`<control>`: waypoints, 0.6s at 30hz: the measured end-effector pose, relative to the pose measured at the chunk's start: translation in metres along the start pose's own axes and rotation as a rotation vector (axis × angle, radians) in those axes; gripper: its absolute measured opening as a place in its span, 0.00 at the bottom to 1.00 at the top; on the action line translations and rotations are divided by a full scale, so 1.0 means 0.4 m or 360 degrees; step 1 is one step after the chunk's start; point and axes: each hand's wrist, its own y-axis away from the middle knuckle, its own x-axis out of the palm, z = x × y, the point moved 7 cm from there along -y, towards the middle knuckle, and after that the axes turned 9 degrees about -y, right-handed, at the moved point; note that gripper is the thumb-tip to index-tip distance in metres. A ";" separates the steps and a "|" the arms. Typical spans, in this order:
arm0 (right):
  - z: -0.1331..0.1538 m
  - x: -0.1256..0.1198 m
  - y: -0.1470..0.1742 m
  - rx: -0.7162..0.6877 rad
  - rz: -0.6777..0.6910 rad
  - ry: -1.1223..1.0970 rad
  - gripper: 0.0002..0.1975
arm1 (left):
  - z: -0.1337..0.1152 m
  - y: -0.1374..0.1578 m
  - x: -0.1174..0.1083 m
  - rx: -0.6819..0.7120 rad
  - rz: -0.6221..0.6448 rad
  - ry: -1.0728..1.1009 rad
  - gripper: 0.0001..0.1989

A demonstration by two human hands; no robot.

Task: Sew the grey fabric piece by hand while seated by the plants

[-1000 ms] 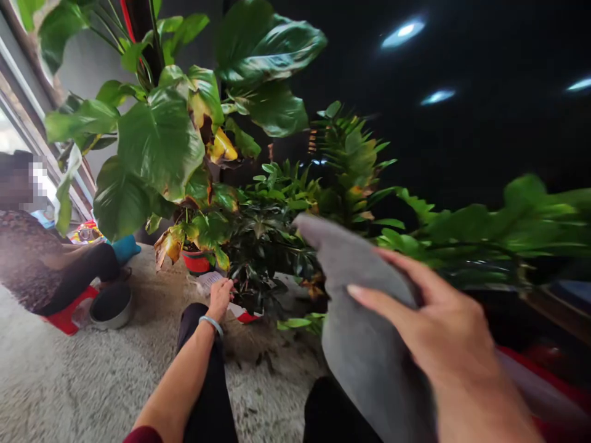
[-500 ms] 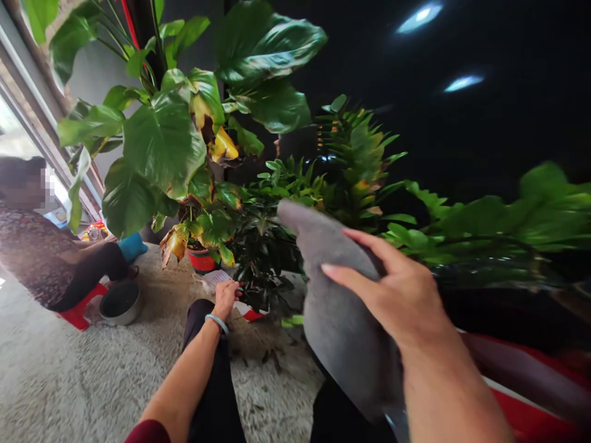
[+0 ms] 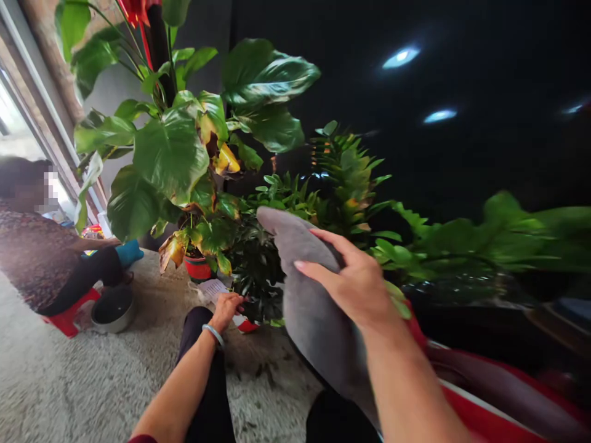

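Observation:
My right hand [image 3: 353,283] grips a soft grey cloth [image 3: 305,271], thumb on the near face and fingers round its far edge. The cloth hangs down over the gap between my knees, partly hiding the floor. Low at centre left, my left hand [image 3: 226,312] reaches to a dark-leaved potted plant [image 3: 258,271], its fingers pressed together at the edge of the leaves. What they pinch, if anything, is too small to make out. Beside that hand lie a printed white card [image 3: 213,288] and a red-and-white pot [image 3: 248,326].
A tall broad-leaved plant [image 3: 170,154] with browned leaves stands in a red pot [image 3: 197,269]. More greenery lines the dark glossy wall. At left, another person [image 3: 41,258] sits on a red stool [image 3: 74,311] beside a round basin [image 3: 112,309]. A red-and-white container [image 3: 489,412] is at lower right.
My right hand and the grey cloth have shifted left in view. The view itself has tilted up and turned slightly right. My left hand stays by the dark leaves.

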 end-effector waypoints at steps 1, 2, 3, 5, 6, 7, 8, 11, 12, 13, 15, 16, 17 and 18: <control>-0.005 0.031 -0.009 -0.0024 -0.0003 -0.0017 0.29 | -0.003 0.004 0.008 0.0007 0.0017 -0.0024 0.12; -0.022 0.072 -0.007 -0.0022 0.0061 -0.0017 0.29 | -0.007 0.008 0.014 0.0018 0.0023 -0.0045 0.12; -0.049 0.116 0.008 0.0020 0.0180 0.0015 0.29 | -0.010 0.013 0.019 0.0033 0.0024 -0.0062 0.12; -0.117 0.179 0.071 0.0180 0.0485 0.0126 0.28 | -0.014 0.021 0.022 0.0047 0.0018 -0.0097 0.12; -0.142 0.185 0.108 0.0250 0.0608 0.0156 0.28 | -0.013 0.025 0.021 0.0041 0.0019 -0.0114 0.12; -0.154 0.175 0.139 0.0297 0.0691 0.0157 0.27 | -0.011 0.027 0.019 0.0026 0.0020 -0.0131 0.12; -0.151 0.148 0.160 0.0312 0.0723 0.0130 0.27 | -0.010 0.028 0.016 0.0015 0.0022 -0.0149 0.12; -0.067 0.020 0.136 0.0216 0.0503 0.0019 0.25 | -0.010 0.029 0.012 0.0007 0.0052 -0.0202 0.13; -0.034 -0.023 0.105 0.0172 0.0326 0.0035 0.25 | -0.012 0.029 0.013 0.0007 0.0056 -0.0213 0.13; -0.005 -0.057 0.072 0.0120 0.0141 0.0058 0.26 | -0.014 0.029 0.016 0.0003 0.0058 -0.0221 0.13; 0.015 -0.071 0.018 0.0038 -0.0099 0.0073 0.31 | -0.018 0.030 0.024 -0.0007 0.0039 -0.0214 0.13; 0.001 -0.052 0.005 0.0021 -0.0134 0.0076 0.34 | -0.020 0.031 0.027 -0.0006 0.0018 -0.0201 0.13; -0.031 -0.021 0.005 0.0048 -0.0094 0.0095 0.35 | -0.022 0.032 0.031 -0.0006 -0.0002 -0.0187 0.13; -0.077 0.013 0.019 0.0119 -0.0033 0.0132 0.35 | -0.023 0.033 0.033 -0.0007 -0.0022 -0.0172 0.13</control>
